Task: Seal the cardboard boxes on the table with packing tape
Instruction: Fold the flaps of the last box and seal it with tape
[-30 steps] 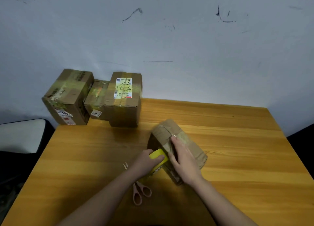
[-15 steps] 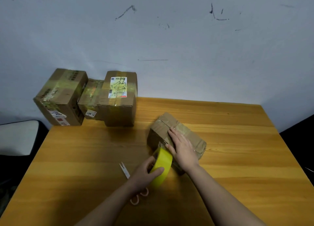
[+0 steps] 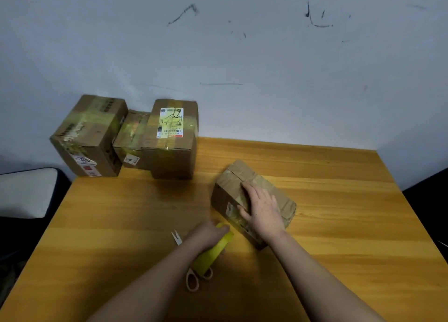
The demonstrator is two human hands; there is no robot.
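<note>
mid-taping: right hand (image 3: 263, 207) flat, fingers straight, pressing the box (image 3: 252, 200); left hand (image 3: 208, 234) fingers clamped on the tape roll (image 3: 213, 252) just beside the box. next probably cut with scissors (image 3: 191, 277)

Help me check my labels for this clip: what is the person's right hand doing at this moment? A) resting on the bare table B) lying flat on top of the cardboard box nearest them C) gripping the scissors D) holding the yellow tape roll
B: the right hand lies with straight fingers on the nearest box, while the left hand holds the yellow tape roll and the scissors lie untouched on the table.
</note>
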